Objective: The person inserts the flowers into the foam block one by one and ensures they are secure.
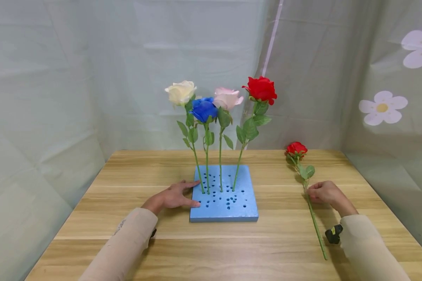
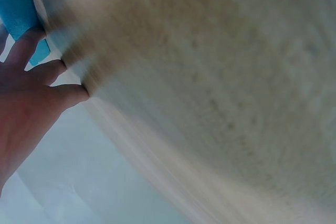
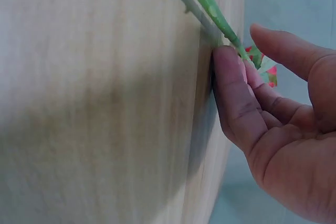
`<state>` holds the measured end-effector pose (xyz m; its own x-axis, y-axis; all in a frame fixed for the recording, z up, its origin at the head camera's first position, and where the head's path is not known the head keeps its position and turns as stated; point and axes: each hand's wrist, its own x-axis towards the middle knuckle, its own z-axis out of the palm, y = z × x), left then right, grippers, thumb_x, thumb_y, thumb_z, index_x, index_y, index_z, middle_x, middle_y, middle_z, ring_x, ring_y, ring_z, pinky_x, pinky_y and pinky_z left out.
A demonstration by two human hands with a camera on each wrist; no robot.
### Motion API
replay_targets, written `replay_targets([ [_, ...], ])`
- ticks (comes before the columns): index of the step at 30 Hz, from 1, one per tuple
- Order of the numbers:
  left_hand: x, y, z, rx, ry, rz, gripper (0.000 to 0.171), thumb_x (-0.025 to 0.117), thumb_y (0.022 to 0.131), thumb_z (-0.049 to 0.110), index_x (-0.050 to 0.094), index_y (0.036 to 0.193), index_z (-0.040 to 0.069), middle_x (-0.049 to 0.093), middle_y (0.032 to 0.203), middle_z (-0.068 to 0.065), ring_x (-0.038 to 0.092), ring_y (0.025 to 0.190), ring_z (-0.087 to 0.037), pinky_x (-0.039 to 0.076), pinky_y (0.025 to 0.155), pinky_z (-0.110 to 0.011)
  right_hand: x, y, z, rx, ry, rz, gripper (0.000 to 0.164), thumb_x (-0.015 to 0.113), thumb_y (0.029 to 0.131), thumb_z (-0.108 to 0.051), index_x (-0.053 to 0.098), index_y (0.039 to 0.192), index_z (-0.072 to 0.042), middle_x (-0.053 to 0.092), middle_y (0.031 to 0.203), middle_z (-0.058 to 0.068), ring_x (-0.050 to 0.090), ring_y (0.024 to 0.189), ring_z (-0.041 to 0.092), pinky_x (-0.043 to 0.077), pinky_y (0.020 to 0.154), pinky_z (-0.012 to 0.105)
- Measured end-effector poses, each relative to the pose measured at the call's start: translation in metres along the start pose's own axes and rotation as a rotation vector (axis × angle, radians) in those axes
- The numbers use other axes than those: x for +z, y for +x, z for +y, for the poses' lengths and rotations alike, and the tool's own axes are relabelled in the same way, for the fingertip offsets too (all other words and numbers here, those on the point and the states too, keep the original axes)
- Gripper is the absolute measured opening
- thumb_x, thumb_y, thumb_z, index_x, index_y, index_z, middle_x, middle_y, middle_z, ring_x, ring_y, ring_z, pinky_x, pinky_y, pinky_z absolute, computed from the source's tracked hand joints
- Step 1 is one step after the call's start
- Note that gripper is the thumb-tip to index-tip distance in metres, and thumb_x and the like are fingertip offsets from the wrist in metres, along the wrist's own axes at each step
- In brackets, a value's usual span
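Observation:
A blue board (image 1: pixel 222 212) full of small holes lies on the table. My left hand (image 1: pixel 177 195) is at its left side with fingers spread, the thumb and a fingertip touching its edge; its outer fingertips rest on the tabletop in the left wrist view. Four artificial roses stand in the board: cream (image 1: pixel 180 93), blue (image 1: pixel 204 109), pink (image 1: pixel 227 98) and red (image 1: pixel 261 89). Another red rose (image 1: pixel 296 149) lies at the right, blossom away from me. My right hand (image 1: pixel 326 194) holds its green stem (image 3: pixel 207 3) midway, between bent fingers and thumb.
Wood-grain tabletop (image 1: pixel 154 249) surrounds the board. Pale cloth (image 1: pixel 144 70) hangs behind and at both sides, with white flower shapes (image 1: pixel 382 108) on the right one. A small black device (image 1: pixel 334 234) sits at the right cuff.

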<state>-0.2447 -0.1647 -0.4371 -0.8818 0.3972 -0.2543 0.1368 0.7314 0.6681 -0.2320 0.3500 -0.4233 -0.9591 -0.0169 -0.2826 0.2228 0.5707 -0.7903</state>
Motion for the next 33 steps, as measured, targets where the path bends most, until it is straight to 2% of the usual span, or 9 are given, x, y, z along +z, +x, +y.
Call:
replay_targets([
  [11, 0.001, 0.001, -0.001, 0.001, -0.022, 0.001, 0.09, 0.082, 0.079, 0.052, 0.039, 0.155, 0.03, 0.019, 0.163, -0.02, 0.007, 0.151, -0.04, 0.018, 0.113, -0.066, 0.003, 0.004, 0.003, 0.04, 0.015, -0.014, 0.024, 0.072, 0.089, -0.005, 0.061, 0.099, 0.014, 0.064, 0.085, 0.007, 0.066, 0.071, 0.012, 0.058, 0.067, 0.029],
  [13, 0.001, 0.001, -0.001, 0.003, -0.022, 0.003, 0.09, 0.082, 0.078, 0.052, 0.039, 0.155, 0.03, 0.019, 0.163, -0.02, 0.007, 0.151, -0.041, 0.017, 0.113, -0.067, 0.004, 0.005, 0.005, 0.04, 0.046, -0.031, 0.024, 0.072, 0.09, -0.004, 0.061, 0.1, 0.014, 0.065, 0.085, 0.006, 0.066, 0.071, 0.012, 0.058, 0.068, 0.028],
  [16, 0.001, 0.0, -0.001, 0.0, -0.021, 0.005, 0.09, 0.082, 0.078, 0.052, 0.039, 0.155, 0.03, 0.019, 0.163, -0.021, 0.008, 0.15, -0.041, 0.017, 0.112, -0.068, 0.006, 0.005, 0.006, 0.038, 0.157, -0.074, 0.021, 0.068, 0.092, -0.002, 0.06, 0.103, 0.014, 0.066, 0.084, 0.004, 0.066, 0.072, 0.011, 0.058, 0.07, 0.027],
  [20, 0.001, 0.001, -0.001, -0.004, -0.026, 0.005, 0.09, 0.082, 0.078, 0.051, 0.039, 0.155, 0.031, 0.017, 0.163, -0.022, 0.007, 0.15, -0.042, 0.017, 0.113, -0.068, 0.009, 0.004, 0.006, 0.031, 0.301, -0.137, 0.009, 0.062, 0.095, 0.0, 0.06, 0.1, 0.008, 0.069, 0.082, 0.002, 0.065, 0.073, 0.01, 0.058, 0.072, 0.026],
  [22, 0.001, 0.001, -0.001, -0.004, -0.025, 0.005, 0.09, 0.082, 0.079, 0.051, 0.039, 0.155, 0.03, 0.017, 0.163, -0.022, 0.007, 0.15, -0.042, 0.017, 0.113, -0.068, 0.011, 0.004, 0.005, 0.02, 0.331, -0.15, 0.006, 0.06, 0.097, 0.0, 0.06, 0.099, 0.006, 0.069, 0.083, 0.001, 0.065, 0.074, 0.01, 0.058, 0.072, 0.025],
  [27, 0.001, 0.0, -0.001, -0.004, -0.027, 0.004, 0.09, 0.082, 0.079, 0.05, 0.039, 0.155, 0.03, 0.016, 0.162, -0.024, 0.008, 0.15, -0.043, 0.018, 0.112, -0.067, 0.012, 0.003, 0.0, -0.019, 0.336, -0.152, 0.013, 0.056, 0.1, 0.0, 0.057, 0.105, 0.011, 0.064, 0.087, 0.002, 0.063, 0.076, 0.009, 0.057, 0.073, 0.024],
  [33, 0.001, 0.0, -0.001, -0.005, -0.022, 0.008, 0.089, 0.082, 0.079, 0.05, 0.039, 0.155, 0.031, 0.016, 0.162, -0.025, 0.009, 0.15, -0.043, 0.019, 0.113, -0.067, 0.014, 0.0, -0.008, -0.073, 0.321, -0.151, 0.015, 0.057, 0.099, -0.003, 0.057, 0.107, 0.011, 0.062, 0.09, 0.002, 0.065, 0.078, 0.01, 0.057, 0.075, 0.024],
])
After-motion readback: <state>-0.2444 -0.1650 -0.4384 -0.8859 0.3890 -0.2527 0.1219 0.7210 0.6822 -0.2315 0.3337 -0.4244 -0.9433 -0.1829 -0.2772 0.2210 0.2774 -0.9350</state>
